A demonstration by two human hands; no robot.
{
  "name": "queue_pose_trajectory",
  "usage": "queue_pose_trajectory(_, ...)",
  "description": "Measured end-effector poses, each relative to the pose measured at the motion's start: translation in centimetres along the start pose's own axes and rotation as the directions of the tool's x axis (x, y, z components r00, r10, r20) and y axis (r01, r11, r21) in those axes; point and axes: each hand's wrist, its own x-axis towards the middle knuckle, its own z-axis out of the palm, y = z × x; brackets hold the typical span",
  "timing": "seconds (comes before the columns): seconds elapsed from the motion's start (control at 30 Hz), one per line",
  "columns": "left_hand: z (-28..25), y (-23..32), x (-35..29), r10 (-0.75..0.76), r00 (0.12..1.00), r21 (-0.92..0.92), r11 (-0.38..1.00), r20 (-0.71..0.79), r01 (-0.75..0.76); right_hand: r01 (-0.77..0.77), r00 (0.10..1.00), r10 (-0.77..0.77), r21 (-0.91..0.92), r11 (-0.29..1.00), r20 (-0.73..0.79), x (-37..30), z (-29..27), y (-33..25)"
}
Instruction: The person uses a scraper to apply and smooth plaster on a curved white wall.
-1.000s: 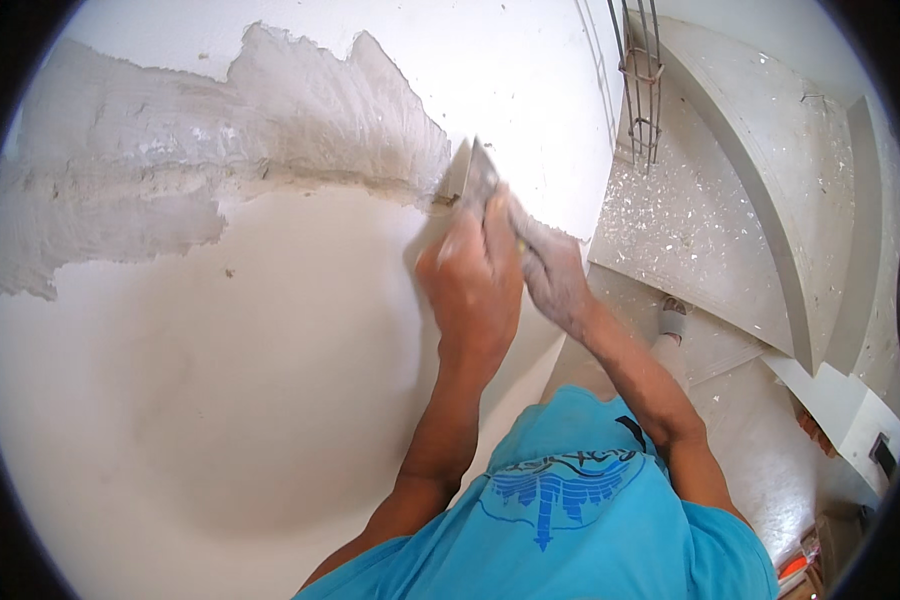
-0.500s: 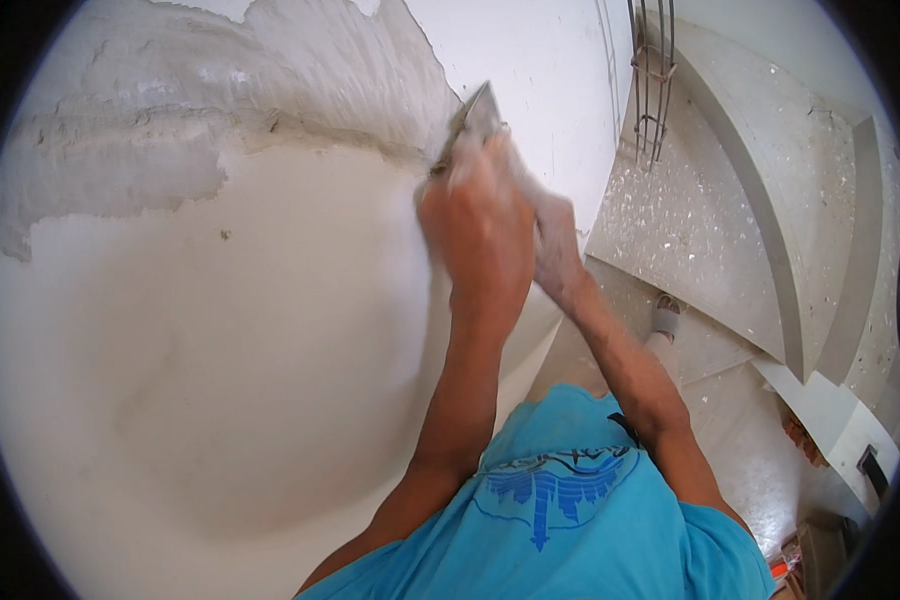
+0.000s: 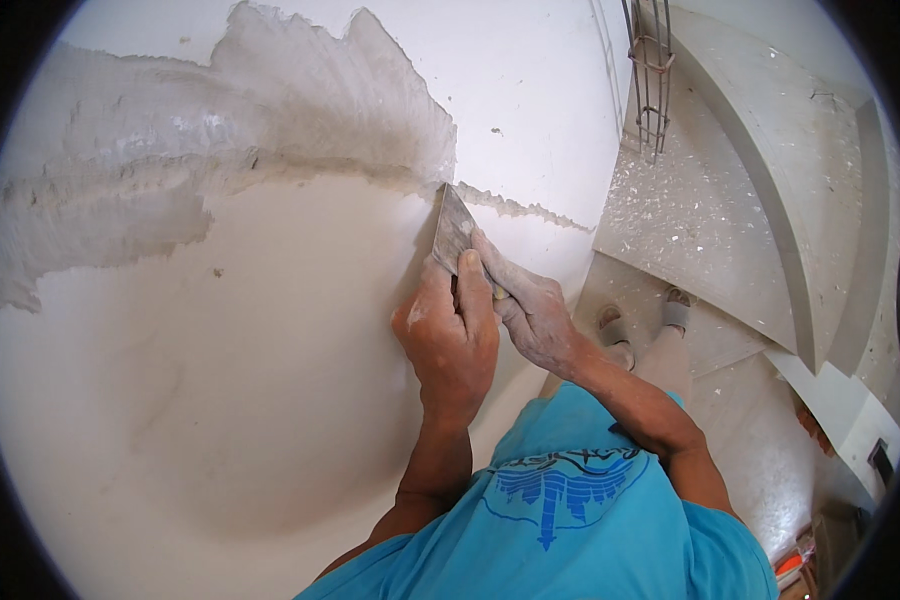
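Both hands are closing together on a putty knife (image 3: 454, 232) that is pressing against the wall (image 3: 220, 400), right of the middle of the view. The left hand (image 3: 450, 335) is wrapping around the handle with its fingers curled shut and its thumb (image 3: 473, 290) lying along the back of the tool toward the blade. The right hand (image 3: 532, 315), dusted pale with plaster, is lying just beside it on the right, its fingers stretching up along the blade's back and touching the metal; it is clamping onto the same tool, so neither hand is standing open. The blade is tilting, its tip sitting at the lower edge of a rough grey patch of plaster (image 3: 270, 130) that is spreading across the far left of the wall, while the near part of the wall is showing smooth and cream-white. Below the hands, the person's blue shirt (image 3: 570, 500) is filling the near edge. To the right, the speckled floor (image 3: 690, 200) is showing, with the person's sandalled feet (image 3: 640, 320) on it and thin steel bars (image 3: 650, 70) rising at the far right.
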Motion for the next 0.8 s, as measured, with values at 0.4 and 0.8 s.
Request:
queue_pose_trajectory(0.4, 0.7, -0.8, -0.5, 0.002, 0.999, -0.015, 1.000, -0.042, -0.003, 0.004, 1.000, -0.003, 0.021, 1.000, -0.021, 0.2, 0.2, 0.1)
queue_pose_trajectory(0.8, 0.6, -0.3, -0.4, 0.035, 0.999, 0.136, 0.990, -0.024, -0.031, -0.057, 0.997, 0.054, 0.064, 0.996, 0.047, 0.2, 0.5, 1.8)
